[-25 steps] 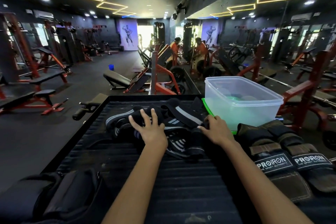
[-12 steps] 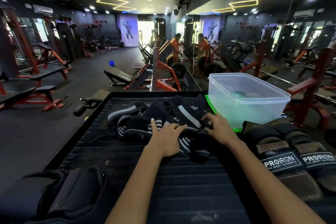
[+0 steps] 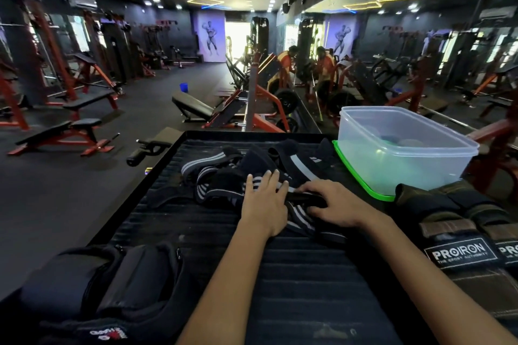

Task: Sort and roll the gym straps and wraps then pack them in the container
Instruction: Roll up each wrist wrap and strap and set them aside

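Observation:
A tangled pile of black gym wraps with white stripes [image 3: 221, 176] lies on the black ribbed mat [image 3: 294, 274]. My left hand [image 3: 265, 204] rests flat on the near side of the pile, fingers straight and pointing away. Just to its right, my right hand [image 3: 333, 204] lies on the pile with its fingers pointing left, and a black striped wrap [image 3: 304, 223] is pinched between fingers and thumb. A clear plastic container [image 3: 406, 154] stands open at the back right on its green lid [image 3: 356, 173]. What lies inside it is too blurred to tell.
Brown-and-black PROIRON straps [image 3: 462, 249] lie at the right, beside the container. Bulky black padded supports [image 3: 98, 291] fill the near left corner. The mat's raised rim [image 3: 157, 173] runs along the left, with gym floor and benches [image 3: 64, 131] beyond.
My left hand has slid right across the pile to meet my right hand. The right hand has drawn back toward me and closed on a striped wrap.

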